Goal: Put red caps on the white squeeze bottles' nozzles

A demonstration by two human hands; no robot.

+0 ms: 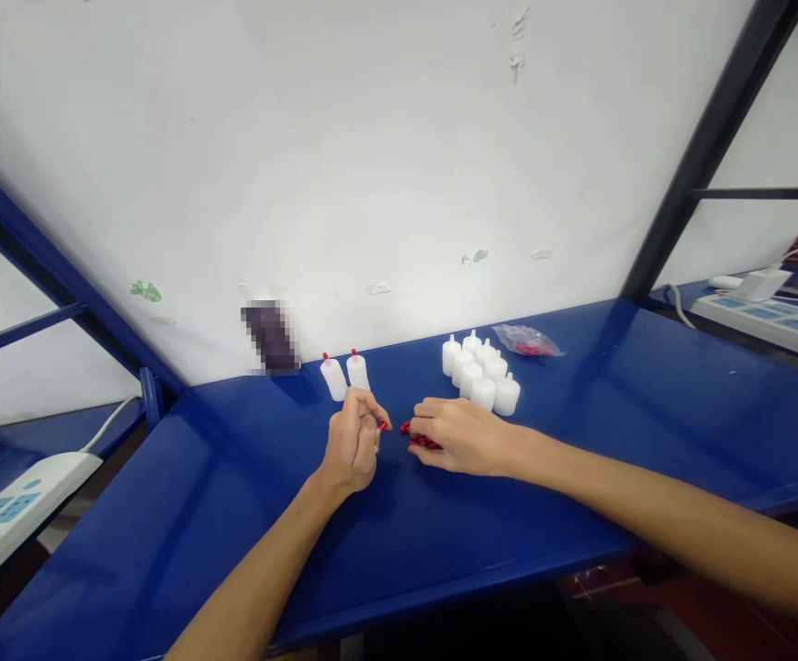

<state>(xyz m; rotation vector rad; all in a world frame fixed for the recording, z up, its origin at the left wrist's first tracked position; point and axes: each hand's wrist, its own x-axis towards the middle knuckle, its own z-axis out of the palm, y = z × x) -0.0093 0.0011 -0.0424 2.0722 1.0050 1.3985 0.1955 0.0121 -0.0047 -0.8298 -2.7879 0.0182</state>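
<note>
My left hand point(354, 445) is closed around what looks like a small white squeeze bottle. Its red tip point(383, 426) pokes out toward the right, and the fingers hide most of the body. My right hand point(464, 433) is curled over a small pile of red caps point(426, 442), with its fingertips among them. Just beyond the left hand, two white bottles point(333, 378) stand upright with red caps on their nozzles. Several white bottles with bare nozzles point(482, 393) stand in a cluster behind the right hand.
A clear plastic bag point(528, 341) with red pieces inside lies near the wall. A dark pixelated object point(273, 336) leans against the wall at the left. The blue table point(233, 514) has power strips point(5, 514) beyond its left and right sides.
</note>
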